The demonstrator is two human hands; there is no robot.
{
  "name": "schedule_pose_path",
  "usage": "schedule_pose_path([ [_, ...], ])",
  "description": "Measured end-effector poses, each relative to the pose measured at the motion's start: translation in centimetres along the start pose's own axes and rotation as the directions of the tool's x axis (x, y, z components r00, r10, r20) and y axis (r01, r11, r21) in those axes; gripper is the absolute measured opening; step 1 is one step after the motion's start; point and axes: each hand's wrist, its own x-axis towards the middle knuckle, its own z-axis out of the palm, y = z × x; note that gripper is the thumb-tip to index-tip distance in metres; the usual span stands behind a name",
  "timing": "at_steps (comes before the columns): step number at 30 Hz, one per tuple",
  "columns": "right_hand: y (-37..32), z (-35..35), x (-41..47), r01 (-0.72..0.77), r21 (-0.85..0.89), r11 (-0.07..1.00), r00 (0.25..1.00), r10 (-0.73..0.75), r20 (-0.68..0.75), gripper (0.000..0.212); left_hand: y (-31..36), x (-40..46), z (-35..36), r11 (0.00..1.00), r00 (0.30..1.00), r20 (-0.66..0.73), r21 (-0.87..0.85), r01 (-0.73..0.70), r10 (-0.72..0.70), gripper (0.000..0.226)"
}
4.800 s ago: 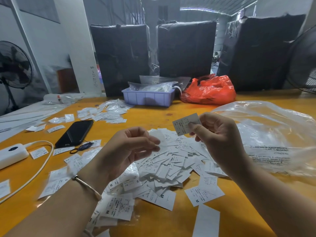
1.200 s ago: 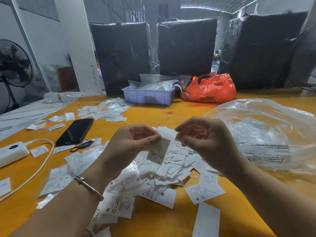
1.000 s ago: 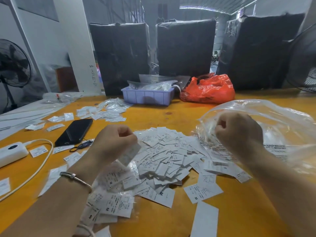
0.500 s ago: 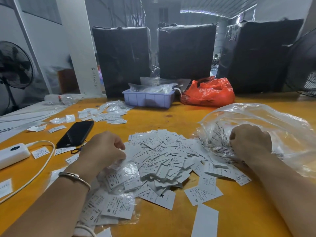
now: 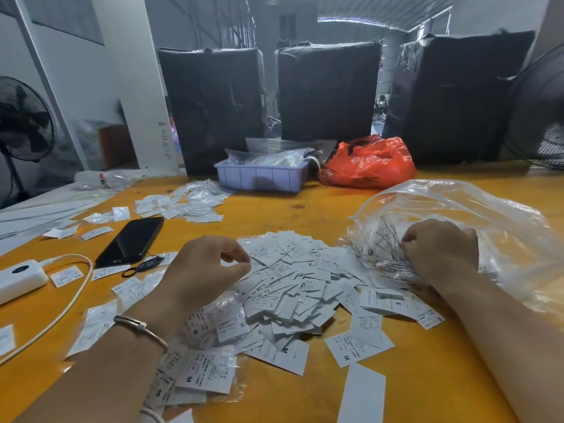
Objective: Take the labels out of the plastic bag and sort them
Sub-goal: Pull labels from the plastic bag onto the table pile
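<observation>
1. Left grip (image 5: 210,270): fingers loosely curled with thumb and forefinger close together over the left part of the label pile (image 5: 293,288); whether a label is pinched between them I cannot tell. Right grip (image 5: 439,251): fingers curled into the crumpled mouth of the clear bag (image 5: 476,227), holding plastic, perhaps labels too.

2. Risks, left to right:
   - Small sorted stacks in clear sleeves (image 5: 210,370) lie under the left forearm at the near bench (image 5: 274,215) edge. A careless drag of the arm would likely scatter them or push them off.
   - Letters on the loose pile read S, M, L and XL jumbled together. Thin slips cling, so a pinch may lift two sizes at once and spoil a stack.
   - A quick sweep of the pile could send labels towards the phone (image 5: 131,242) and the cable (image 5: 67,300), where other loose labels lie, and mix them.
   - Pulling on the bag while the heap touches its mouth may tug labels across the bench, or tip out the rest in a rush.

3. Labels: small white rectangular slips with fine black print and a bold size letter. Most sit heaped at the bench's middle, overlapping at all angles. Some near the right edge of the heap lie under the bag's mouth. A few larger ones lie apart towards the near edge. The bag is thin, wrinkled and looks nearly emptied, lying at the right side of the bench.
</observation>
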Motion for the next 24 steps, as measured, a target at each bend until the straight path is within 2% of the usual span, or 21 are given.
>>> schedule_pose_path([
  [5,-0.3,-0.2,-0.4,0.065,0.211,0.975,0.975,-0.016,-0.223,0.014,0.5,-0.3,0.3,0.998,0.998,0.005,-0.036,-0.059,0.06,0.003],
  [7,-0.7,-0.6,-0.5,0.083,0.337,0.938,0.949,0.03,-0.315,0.016,0.7,-0.4,0.4,0.997,0.997,0.01,-0.04,-0.072,0.072,0.003],
  [9,-1.3,-1.1,-0.6,0.092,0.443,0.892,0.934,0.077,-0.349,0.023,0.8,-0.4,0.5,0.996,0.997,0.012,-0.04,-0.079,0.08,0.004],
  [11,-2.1,-1.6,-0.8,0.074,0.596,0.8,0.954,0.118,-0.276,0.024,0.8,-0.4,0.6,0.995,0.996,0.013,-0.045,-0.087,0.088,0.004],
  [12,-2.6,-1.9,-0.9,0.023,0.728,0.686,0.976,0.142,-0.164,0.022,0.8,-0.4,0.6,0.994,0.995,0.012,-0.052,-0.096,0.097,0.005],
  [13,-3.1,-2.4,-1.2,-0.074,0.855,0.514,0.991,0.135,0.005,0.02,0.9,-0.4,0.6,0.992,0.994,0.012,-0.068,-0.106,0.107,0.005],
  [14,-3.7,-2.9,-1.6,-0.214,0.917,0.336,0.977,0.066,0.204,0.017,1.0,-0.5,0.7,0.989,0.993,0.015,-0.095,-0.112,0.114,0.004],
  [15,-4.2,-3.2,-2.1,-0.354,0.911,0.213,0.925,-0.064,0.374,0.014,1.1,-0.5,0.7,0.984,0.993,0.021,-0.133,-0.116,0.12,0.005],
  [16,-4.7,-3.4,-2.5,-0.45,0.875,0.179,0.851,-0.213,0.481,0.01,1.3,-0.5,0.7,0.978,0.992,0.037,-0.175,-0.113,0.121,0.011],
  [17,-5.0,-3.3,-2.9,-0.497,0.848,0.186,0.777,-0.34,0.53,0.008,1.5,-0.5,0.7,0.968,0.99,0.064,-0.227,-0.105,0.122,0.021],
  [19,-5.8,-3.0,-3.8,-0.503,0.842,0.198,0.687,-0.499,0.528,0.012,2.1,-0.7,0.7,0.929,0.98,0.155,-0.365,-0.062,0.126,0.039],
  [22,-6.7,-2.8,-4.8,-0.472,0.866,0.162,0.657,-0.591,0.469,0.018,2.9,-1.1,0.9,0.861,0.94,0.303,-0.508,0.022,0.155,0.049],
  [24,-7.2,-3.0,-5.2,-0.459,0.882,0.106,0.656,-0.63,0.417,0.018,3.3,-1.3,1.0,0.835,0.922,0.337,-0.549,0.031,0.188,0.047],
])
